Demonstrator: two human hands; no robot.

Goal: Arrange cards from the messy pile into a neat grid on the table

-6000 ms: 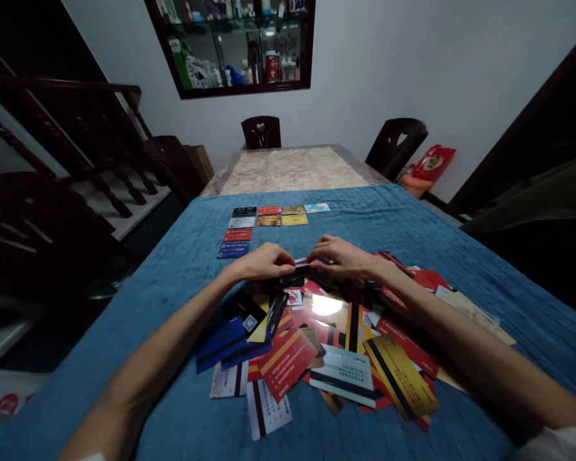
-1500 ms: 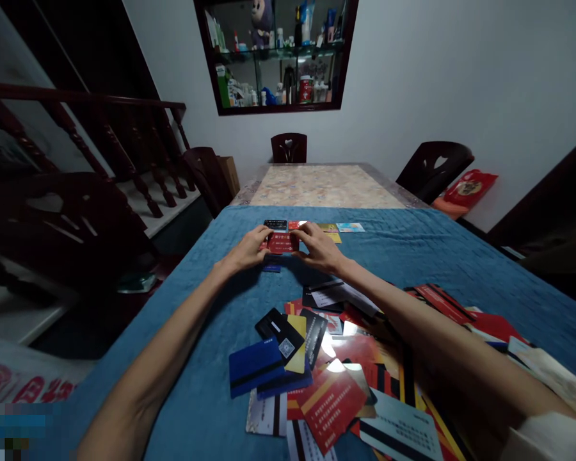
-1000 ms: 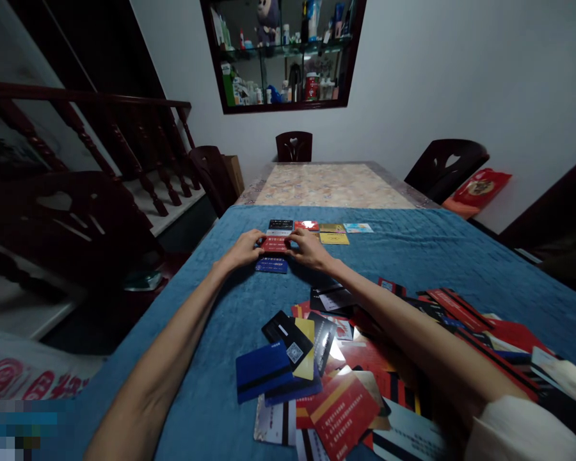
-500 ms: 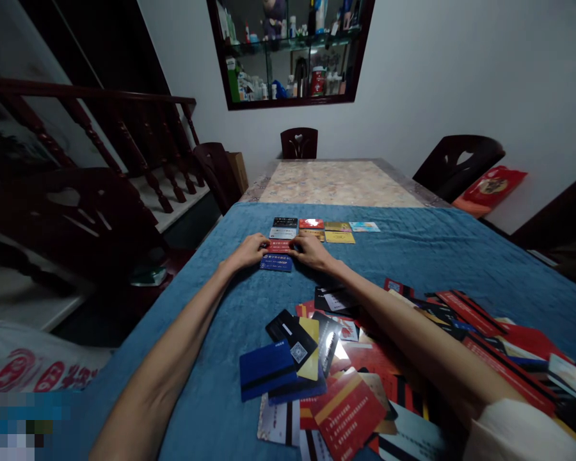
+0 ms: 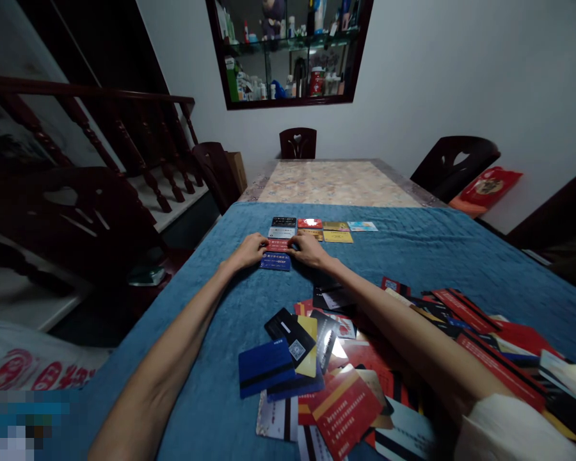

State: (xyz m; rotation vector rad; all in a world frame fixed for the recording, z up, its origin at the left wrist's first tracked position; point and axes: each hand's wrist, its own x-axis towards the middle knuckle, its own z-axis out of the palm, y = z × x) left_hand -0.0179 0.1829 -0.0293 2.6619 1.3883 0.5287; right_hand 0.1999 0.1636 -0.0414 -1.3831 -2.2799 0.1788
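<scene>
A red card (image 5: 278, 246) lies in the left column of laid-out cards, between my two hands. My left hand (image 5: 249, 250) grips its left end with curled fingers. At its right end, my right hand (image 5: 311, 249) holds on with thumb and fingers drawn together. Just nearer to me is a blue card (image 5: 275, 261); a silver card (image 5: 281, 232) and a black card (image 5: 284, 221) lie beyond. To the right are a red card (image 5: 310, 223), a partly hidden orange-gold card (image 5: 312, 235), a gold card (image 5: 335, 226), a yellow card (image 5: 338, 237) and a light blue card (image 5: 363, 226).
A loose heap of overlapping cards (image 5: 348, 410) spreads under my right forearm and to the right. Blue cloth (image 5: 211, 365) covers the near table. Dark chairs (image 5: 454, 163) stand around it; a railing (image 5: 125, 128) runs along the left.
Both hands stay at the red card's ends, with hardly any movement. The whole view has shifted very slightly.
</scene>
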